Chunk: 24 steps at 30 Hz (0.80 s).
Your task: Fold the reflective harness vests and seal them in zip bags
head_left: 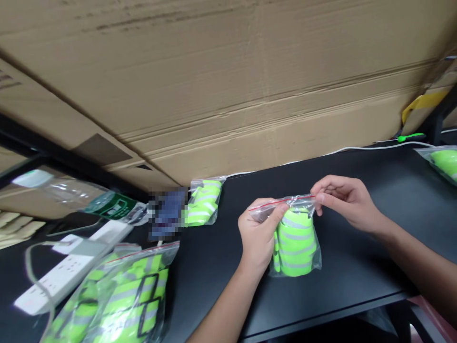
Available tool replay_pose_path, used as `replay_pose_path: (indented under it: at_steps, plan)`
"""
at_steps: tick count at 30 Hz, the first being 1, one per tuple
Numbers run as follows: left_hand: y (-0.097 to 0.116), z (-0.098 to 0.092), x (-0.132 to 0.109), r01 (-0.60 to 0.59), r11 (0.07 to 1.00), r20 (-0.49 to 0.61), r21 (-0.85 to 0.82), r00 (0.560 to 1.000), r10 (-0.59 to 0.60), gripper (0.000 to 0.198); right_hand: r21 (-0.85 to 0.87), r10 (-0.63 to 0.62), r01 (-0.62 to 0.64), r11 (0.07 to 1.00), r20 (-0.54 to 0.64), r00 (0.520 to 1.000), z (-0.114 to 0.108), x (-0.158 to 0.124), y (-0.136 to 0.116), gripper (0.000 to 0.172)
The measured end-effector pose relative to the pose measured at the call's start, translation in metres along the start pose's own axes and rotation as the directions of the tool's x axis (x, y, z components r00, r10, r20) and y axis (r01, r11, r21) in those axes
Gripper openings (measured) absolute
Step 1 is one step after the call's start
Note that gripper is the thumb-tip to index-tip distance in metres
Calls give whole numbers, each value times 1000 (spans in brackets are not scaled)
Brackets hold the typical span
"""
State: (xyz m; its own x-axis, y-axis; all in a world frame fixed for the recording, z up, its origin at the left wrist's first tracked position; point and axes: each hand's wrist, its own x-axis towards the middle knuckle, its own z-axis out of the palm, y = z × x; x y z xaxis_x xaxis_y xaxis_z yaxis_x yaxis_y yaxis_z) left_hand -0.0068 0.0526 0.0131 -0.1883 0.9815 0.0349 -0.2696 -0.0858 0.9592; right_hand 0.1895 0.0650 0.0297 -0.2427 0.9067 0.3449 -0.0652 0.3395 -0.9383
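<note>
A clear zip bag (pixel 317 259) with a red seal line hangs upright between my hands over the black table. Rolled inside it is a neon-green strap with silvery reflective stripes (pixel 296 243). My left hand (pixel 259 233) grips the bag's top left edge, thumb laid across the plastic. At the top right corner, the thumb and forefinger of my right hand (pixel 342 197) pinch the seal. Part of the bag's left side is hidden behind my left hand.
More bagged green straps lie at the left front (pixel 124 305), by the cardboard wall (pixel 206 202) and at the far right (pixel 444 162). A white power strip (pixel 64 271) and a plastic bottle (pixel 85 195) are on the left. The table's front edge (pixel 321 317) runs below my hands.
</note>
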Motion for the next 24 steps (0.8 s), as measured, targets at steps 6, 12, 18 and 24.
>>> replay_pose_path:
  at_steps: [6, 12, 18, 24]
  plan:
    - [1, 1, 0, -18, 1000, -41, 19, 999, 19, 24, -54, 103, -102, 993, 20, 994, 0, -3, -1, 18]
    - [-1, 3, -2, -23, 998, -48, 54, 999, 26, 21, -104, 28, -39, 994, -107, 994, 10, -5, 2, 17]
    - [-5, 2, -4, -40, 998, -24, 52, 999, 42, 19, -46, 71, -73, 996, -48, 996, 12, -6, 4, 15]
    - [-5, 3, -5, -71, 996, -32, 56, 997, 73, 18, -81, 76, -78, 994, -36, 996, 12, -10, 6, 15]
